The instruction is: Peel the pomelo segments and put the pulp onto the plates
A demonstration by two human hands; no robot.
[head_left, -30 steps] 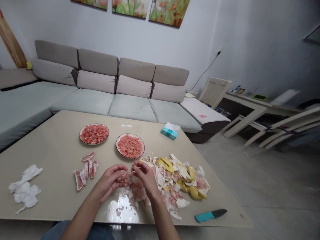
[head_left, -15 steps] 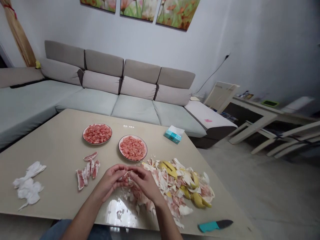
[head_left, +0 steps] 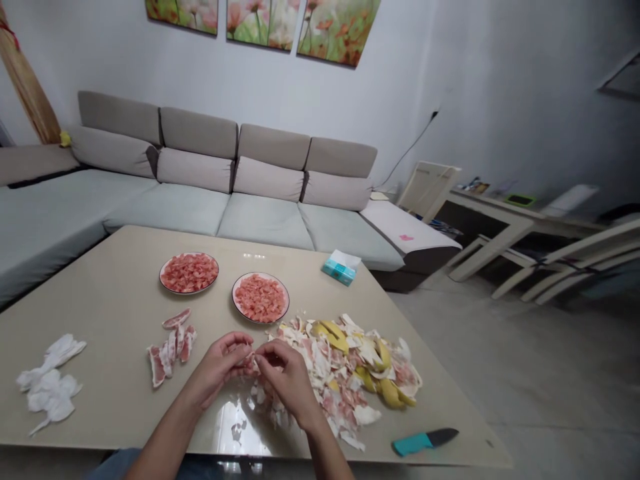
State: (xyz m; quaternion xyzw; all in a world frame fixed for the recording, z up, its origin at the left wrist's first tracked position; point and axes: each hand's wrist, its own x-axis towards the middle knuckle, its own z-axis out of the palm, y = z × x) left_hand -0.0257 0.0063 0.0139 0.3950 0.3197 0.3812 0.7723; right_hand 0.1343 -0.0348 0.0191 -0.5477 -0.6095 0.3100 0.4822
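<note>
My left hand is curled around a piece of pink pomelo flesh, mostly hidden by the fingers. My right hand meets it from the right, thumb and forefinger pinched at the piece's edge. Just right of and beneath my hands spreads a heap of pomelo peel, white pith, pinkish membrane and yellow rind. Several pomelo segments with white skin lie to the left. Beyond my hands stand a plate of pink pomelo pulp and a second pulp plate farther left.
On the table, crumpled white tissues lie at left and a teal-handled knife near the front right edge. A tissue box stands at the far right corner. Behind is a grey sofa; chairs are at right.
The view has shifted slightly, moving the scene a little to the left. My right fingers have drawn in from stretched over the piece to a pinch beside it, slightly apart from the left fingertips.
</note>
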